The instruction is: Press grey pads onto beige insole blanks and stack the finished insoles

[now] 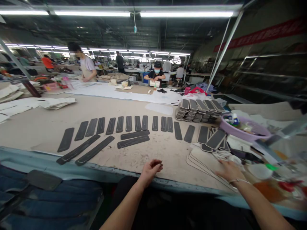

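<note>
My left hand is over the front edge of the table, its fingers curled in toward the thumb. Whether anything small sits between them I cannot make out. On the right, my right hand reaches out with extended fingers and touches the fanned pale flat panels. Just beyond it lie loose dark panels with light borders, overlapping one another. A curved row of dark rectangular strips stretches across the table. Nearer to me are longer dark strips, laid at a slant.
Neat stacks of bordered dark panels stand at the back right. Beside them is a purple basin holding bottles and small items. White sheets lie at left; dark blue pieces sit below the table edge. A masked co-worker works opposite.
</note>
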Available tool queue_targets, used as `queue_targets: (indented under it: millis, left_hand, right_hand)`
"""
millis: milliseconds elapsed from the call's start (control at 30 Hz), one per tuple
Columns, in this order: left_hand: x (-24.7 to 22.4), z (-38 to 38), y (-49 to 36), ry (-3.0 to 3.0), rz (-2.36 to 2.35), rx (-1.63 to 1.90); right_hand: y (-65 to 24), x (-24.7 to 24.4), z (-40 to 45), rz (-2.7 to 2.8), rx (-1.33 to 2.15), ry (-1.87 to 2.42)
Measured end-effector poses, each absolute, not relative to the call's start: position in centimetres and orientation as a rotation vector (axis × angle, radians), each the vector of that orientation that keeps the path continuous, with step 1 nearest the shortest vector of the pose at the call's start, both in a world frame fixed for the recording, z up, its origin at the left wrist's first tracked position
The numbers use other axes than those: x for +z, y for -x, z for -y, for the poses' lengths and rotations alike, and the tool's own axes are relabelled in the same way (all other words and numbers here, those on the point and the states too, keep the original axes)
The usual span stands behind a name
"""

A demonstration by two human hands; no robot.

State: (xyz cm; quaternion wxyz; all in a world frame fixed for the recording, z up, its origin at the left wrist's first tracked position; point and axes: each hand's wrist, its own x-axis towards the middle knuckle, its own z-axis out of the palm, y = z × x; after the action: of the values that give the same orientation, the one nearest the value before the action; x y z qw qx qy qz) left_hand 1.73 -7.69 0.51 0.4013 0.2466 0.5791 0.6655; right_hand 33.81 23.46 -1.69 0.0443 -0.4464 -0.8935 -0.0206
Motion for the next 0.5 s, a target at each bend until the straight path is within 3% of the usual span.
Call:
queue_targets:
  millis: [133, 300, 400, 500]
  left_hand:
    - [2.3, 10.9, 4.0, -1.039, -1.974, 1.61]
    - [2.5, 15.8, 14.0, -1.382, -2.742, 0.906]
    - [1.9, 17.4, 18.6, -1.443, -2.849, 0.467]
    - [1.8, 17.6, 20.9, -1.517, -2.771, 0.27]
  right_hand:
    - [-33.7, -0.1, -23.0, 2.611, 0.075, 1.174]
    - [-29.6, 5.7, -19.0, 2.599, 0.366, 0.867]
    - [-24.9, 7.8, -15.0, 2.599, 0.568, 0.753]
    - [-20.1, 6.8, -11.7, 2.607, 0.767, 0.641]
